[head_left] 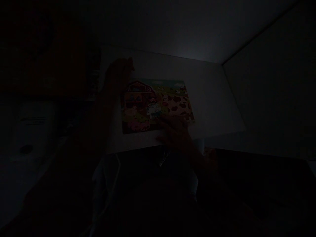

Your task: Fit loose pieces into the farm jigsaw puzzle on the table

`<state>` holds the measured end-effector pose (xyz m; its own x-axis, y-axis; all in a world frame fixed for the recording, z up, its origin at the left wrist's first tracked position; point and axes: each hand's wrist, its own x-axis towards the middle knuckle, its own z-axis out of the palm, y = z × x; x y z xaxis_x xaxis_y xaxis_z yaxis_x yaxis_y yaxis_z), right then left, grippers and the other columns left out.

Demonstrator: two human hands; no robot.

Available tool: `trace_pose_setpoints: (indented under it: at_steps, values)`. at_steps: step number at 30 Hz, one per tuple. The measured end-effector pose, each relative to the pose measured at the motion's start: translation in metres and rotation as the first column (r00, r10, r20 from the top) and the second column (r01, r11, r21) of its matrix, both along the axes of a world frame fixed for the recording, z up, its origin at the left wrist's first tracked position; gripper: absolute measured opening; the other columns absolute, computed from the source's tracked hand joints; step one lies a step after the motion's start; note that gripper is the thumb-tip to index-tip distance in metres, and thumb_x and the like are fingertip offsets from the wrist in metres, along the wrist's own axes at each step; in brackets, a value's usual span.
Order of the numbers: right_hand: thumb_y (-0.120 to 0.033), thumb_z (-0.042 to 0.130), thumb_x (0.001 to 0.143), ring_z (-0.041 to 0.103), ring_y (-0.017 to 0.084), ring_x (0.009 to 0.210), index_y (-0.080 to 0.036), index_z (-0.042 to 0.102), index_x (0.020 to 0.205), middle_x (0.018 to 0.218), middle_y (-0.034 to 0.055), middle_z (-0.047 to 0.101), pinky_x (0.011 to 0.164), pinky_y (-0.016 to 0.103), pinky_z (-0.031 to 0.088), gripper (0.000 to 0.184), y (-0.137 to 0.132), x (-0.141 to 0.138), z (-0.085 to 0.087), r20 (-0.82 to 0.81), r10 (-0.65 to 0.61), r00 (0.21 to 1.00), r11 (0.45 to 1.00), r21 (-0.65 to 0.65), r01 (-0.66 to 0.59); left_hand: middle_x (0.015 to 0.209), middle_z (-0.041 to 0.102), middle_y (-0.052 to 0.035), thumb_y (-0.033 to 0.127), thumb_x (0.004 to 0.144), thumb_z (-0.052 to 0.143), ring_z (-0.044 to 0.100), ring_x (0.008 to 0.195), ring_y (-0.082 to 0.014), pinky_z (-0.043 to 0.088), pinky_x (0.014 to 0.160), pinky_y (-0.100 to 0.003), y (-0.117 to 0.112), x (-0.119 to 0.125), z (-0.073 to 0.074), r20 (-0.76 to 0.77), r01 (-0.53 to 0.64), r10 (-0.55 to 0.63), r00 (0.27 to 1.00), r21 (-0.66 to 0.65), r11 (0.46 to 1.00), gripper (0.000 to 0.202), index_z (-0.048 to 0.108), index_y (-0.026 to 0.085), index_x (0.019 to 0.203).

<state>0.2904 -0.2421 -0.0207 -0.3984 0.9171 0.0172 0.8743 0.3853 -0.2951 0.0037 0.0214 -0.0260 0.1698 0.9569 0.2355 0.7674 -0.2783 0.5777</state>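
Note:
The picture is very dark. A farm-scene jigsaw puzzle (177,104), with a red barn and a spotted cow, lies flat on a white table (212,105). Within it, left of the cow, shows a pale patch (153,111) with a jagged outline; I cannot make out whether this is a gap or a piece. At the puzzle's upper left corner is my left hand (119,70), its fingers bent and mostly lost in shadow. My right hand (176,130) rests over the lower edge, fingers stretched out towards the pale patch, with no object visible in it.
Behind the table rises a pale wall (158,29), meeting another wall surface (276,85) on the right. To the left are a dim orange-brown surface (49,65) and a whitish sheet-like thing (34,128). A pale cord (117,174) hangs below the table's front edge.

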Motion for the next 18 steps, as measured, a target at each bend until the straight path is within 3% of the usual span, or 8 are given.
trace_pose_setpoints:
  at_steps: [4,10,14,18]
  values:
    - [-0.071,0.065,0.118,0.051,0.043,0.174,-0.050,0.041,0.191,0.192,0.0022,0.052,0.145,0.073,0.033,0.080,-0.003,-0.025,-0.003,-0.007,-0.062,0.998,0.998,0.020,0.062,0.126,0.084,-0.0086,0.033,0.134,0.037,0.070,0.116,-0.0162,0.050,0.110,-0.035,-0.003,0.005,0.004,0.050,-0.074,0.075,0.996,-0.019,0.997,0.054,0.084,0.013,0.117]
    - [-0.073,0.063,0.118,0.047,0.047,0.175,-0.048,0.029,0.195,0.194,0.0057,0.048,0.144,0.077,0.033,0.088,-0.002,-0.039,-0.009,-0.029,-0.108,0.994,0.992,0.058,0.109,0.125,0.083,-0.0067,0.030,0.133,0.039,0.070,0.116,-0.0156,0.049,0.111,-0.035,-0.007,0.008,0.008,0.039,-0.073,0.075,0.996,-0.035,0.997,0.050,0.084,0.015,0.120]
    - [-0.074,0.064,0.117,0.047,0.049,0.173,-0.048,0.030,0.195,0.192,0.0055,0.051,0.142,0.078,0.033,0.089,-0.002,-0.040,-0.010,-0.016,-0.122,0.992,0.991,0.061,0.122,0.127,0.083,-0.0066,0.028,0.133,0.037,0.073,0.123,-0.0158,0.050,0.115,-0.035,-0.009,0.009,0.014,0.016,-0.082,0.083,0.996,-0.036,0.996,0.051,0.085,0.016,0.119]
    - [-0.076,0.066,0.115,0.048,0.051,0.170,-0.045,0.041,0.192,0.191,0.0068,0.053,0.141,0.078,0.034,0.087,0.002,-0.041,-0.007,-0.011,-0.111,0.994,0.993,0.039,0.111,0.132,0.084,-0.0090,0.031,0.133,0.036,0.073,0.125,-0.0158,0.050,0.115,-0.035,-0.009,0.007,0.012,0.012,-0.053,0.054,0.998,-0.050,0.997,0.054,0.085,0.011,0.123]
